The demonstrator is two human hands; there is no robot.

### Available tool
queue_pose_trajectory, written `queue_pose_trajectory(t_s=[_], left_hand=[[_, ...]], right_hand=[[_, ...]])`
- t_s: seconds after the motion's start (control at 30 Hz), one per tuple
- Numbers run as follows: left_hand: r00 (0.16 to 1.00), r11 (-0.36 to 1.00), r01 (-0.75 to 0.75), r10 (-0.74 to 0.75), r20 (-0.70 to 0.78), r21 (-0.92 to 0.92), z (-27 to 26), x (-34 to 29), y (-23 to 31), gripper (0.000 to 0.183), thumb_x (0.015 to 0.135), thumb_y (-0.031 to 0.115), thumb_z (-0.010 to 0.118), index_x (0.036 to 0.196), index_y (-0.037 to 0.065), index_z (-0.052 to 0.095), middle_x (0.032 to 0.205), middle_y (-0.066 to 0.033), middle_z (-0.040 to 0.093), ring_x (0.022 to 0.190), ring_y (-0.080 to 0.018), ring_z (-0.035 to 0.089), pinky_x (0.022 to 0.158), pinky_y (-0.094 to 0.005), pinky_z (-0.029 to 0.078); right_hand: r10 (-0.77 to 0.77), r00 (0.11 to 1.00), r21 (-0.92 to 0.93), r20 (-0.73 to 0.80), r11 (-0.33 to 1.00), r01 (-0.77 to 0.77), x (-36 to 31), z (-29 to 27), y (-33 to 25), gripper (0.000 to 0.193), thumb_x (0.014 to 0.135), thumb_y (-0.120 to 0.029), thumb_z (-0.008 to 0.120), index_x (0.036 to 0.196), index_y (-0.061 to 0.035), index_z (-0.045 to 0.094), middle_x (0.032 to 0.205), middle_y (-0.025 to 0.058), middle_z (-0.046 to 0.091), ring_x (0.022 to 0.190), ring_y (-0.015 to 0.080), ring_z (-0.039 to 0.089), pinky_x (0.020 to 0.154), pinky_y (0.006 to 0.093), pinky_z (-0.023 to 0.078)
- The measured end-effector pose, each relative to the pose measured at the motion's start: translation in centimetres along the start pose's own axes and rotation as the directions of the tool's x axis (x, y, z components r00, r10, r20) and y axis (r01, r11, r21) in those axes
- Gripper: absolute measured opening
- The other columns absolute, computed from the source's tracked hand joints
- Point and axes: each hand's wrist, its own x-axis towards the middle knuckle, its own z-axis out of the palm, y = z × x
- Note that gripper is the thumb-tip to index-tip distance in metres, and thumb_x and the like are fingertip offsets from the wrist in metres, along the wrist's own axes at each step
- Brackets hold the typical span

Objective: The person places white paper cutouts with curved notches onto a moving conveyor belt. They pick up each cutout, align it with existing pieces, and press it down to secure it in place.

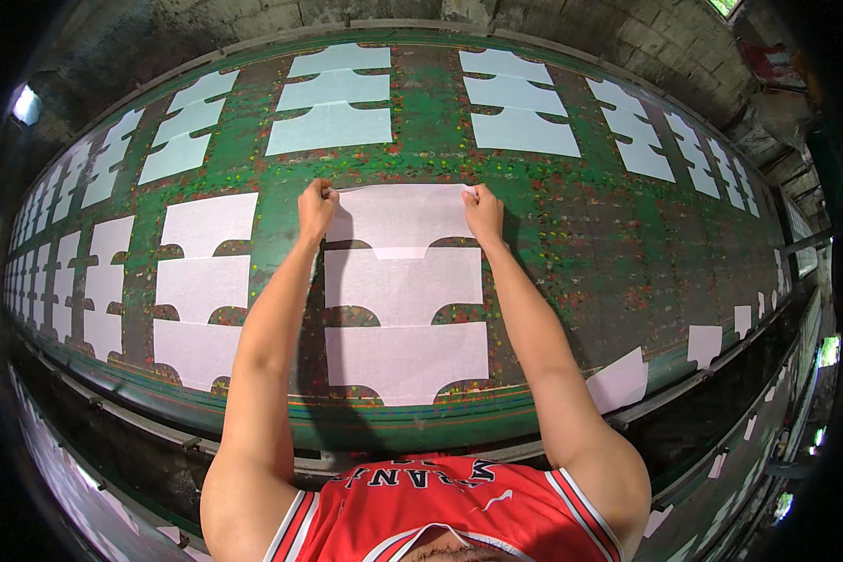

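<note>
My left hand point(316, 212) pinches the far left corner of a pale pinkish-white cut fabric panel point(403, 214). At its far right corner, my right hand point(484, 215) grips the same panel between thumb and fingers. The far edge is drawn straight between both hands. Its narrow near end overlaps or meets a second fabric panel point(403, 278) of like shape, with curved cutouts at its near corners. A third panel point(407, 354) lies nearest me in this column. All rest on a long green table point(281, 178) speckled with red and yellow paint.
More columns of panels point(204, 281) lie to the left, and a far row of panels point(332, 122) runs along the table's other side. Single panels point(620, 379) sit along the near right edge. A second table point(721, 468) stands behind me. Beyond rises a block wall point(628, 47).
</note>
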Motion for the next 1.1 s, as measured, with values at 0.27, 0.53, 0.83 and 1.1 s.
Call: queue_pose_trajectory(t_s=[0.27, 0.53, 0.83, 1.1], left_hand=[[1.0, 0.998, 0.016, -0.018, 0.019, 0.068, 1.5, 2.3, -1.4, 0.033, 0.084, 0.014, 0.076, 0.113, -0.002, 0.069, 0.098, -0.0179, 0.075, 0.09, -0.0253, 0.073, 0.08, -0.0362, 0.055], [0.996, 0.935, -0.093, 0.085, 0.037, 0.342, 1.4, 1.3, 0.0, 0.041, 0.084, 0.013, 0.071, 0.122, 0.002, 0.063, 0.12, -0.0211, 0.064, 0.116, -0.0381, 0.059, 0.098, -0.0496, 0.046], [0.973, 0.718, -0.209, 0.088, 0.212, 0.663, 7.7, -5.1, 4.1, 0.076, 0.103, 0.052, 0.03, 0.154, -0.004, 0.032, 0.166, -0.0221, 0.018, 0.155, -0.039, 0.012, 0.117, -0.0722, 0.002], [0.822, 0.677, -0.504, 0.186, 0.538, 0.536, 19.4, -9.2, 15.1, 0.078, 0.1, 0.049, 0.039, 0.159, 0.0, 0.022, 0.168, -0.0184, 0.013, 0.156, -0.0378, 0.007, 0.118, -0.0711, 0.004]], right_hand=[[0.034, 0.999, -0.027, 0.003, 0.999, -0.034, 1.9, 1.1, 1.1, 0.026, 0.094, -0.024, 0.066, 0.108, -0.002, 0.067, 0.095, 0.0246, 0.071, 0.092, 0.0443, 0.068, 0.076, 0.0497, 0.052], [0.082, 0.996, -0.092, 0.035, 0.993, -0.078, 2.5, 1.2, 0.9, 0.028, 0.095, -0.028, 0.065, 0.111, -0.0056, 0.068, 0.1, 0.0227, 0.073, 0.097, 0.0444, 0.068, 0.081, 0.0512, 0.053], [0.11, 0.992, -0.146, 0.067, 0.984, -0.1, 2.7, 0.7, -0.1, 0.029, 0.098, -0.032, 0.06, 0.11, -0.0061, 0.066, 0.099, 0.0239, 0.072, 0.096, 0.0468, 0.067, 0.081, 0.0545, 0.053], [0.023, 1.0, -0.076, -0.016, 0.997, -0.024, 3.0, -0.7, -2.4, 0.03, 0.097, -0.032, 0.063, 0.103, -0.0029, 0.068, 0.089, 0.0207, 0.073, 0.084, 0.0398, 0.071, 0.072, 0.0474, 0.054]])
